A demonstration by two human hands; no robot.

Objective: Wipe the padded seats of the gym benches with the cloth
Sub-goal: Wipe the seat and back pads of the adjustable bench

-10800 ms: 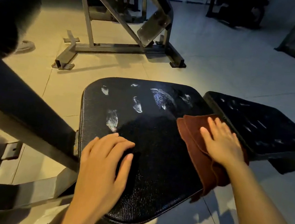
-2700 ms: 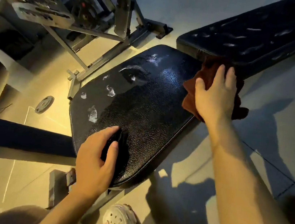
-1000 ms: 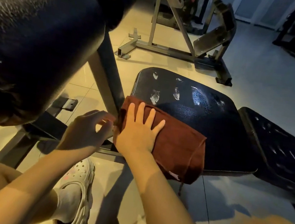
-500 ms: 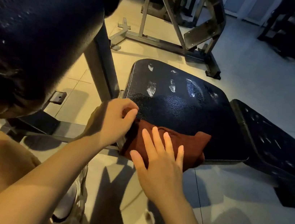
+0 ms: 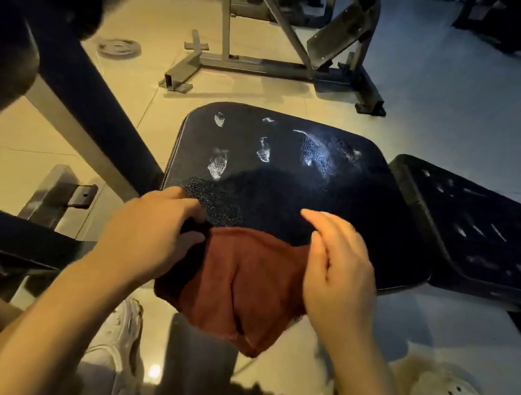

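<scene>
Our left hand point(image 5: 150, 235) pinches the cloth point(image 5: 240, 281) at the bench's point(image 5: 289, 174) near edge; our right hand point(image 5: 338, 275) hovers beside it, fingers loosely curled, holding nothing — the cloth droops off the front, worn patches at the far edge.

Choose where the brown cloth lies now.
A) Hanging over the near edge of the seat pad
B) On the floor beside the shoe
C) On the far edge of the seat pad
A: the brown cloth drapes over the near edge of the seat pad, with the left hand gripping its corner.
</scene>
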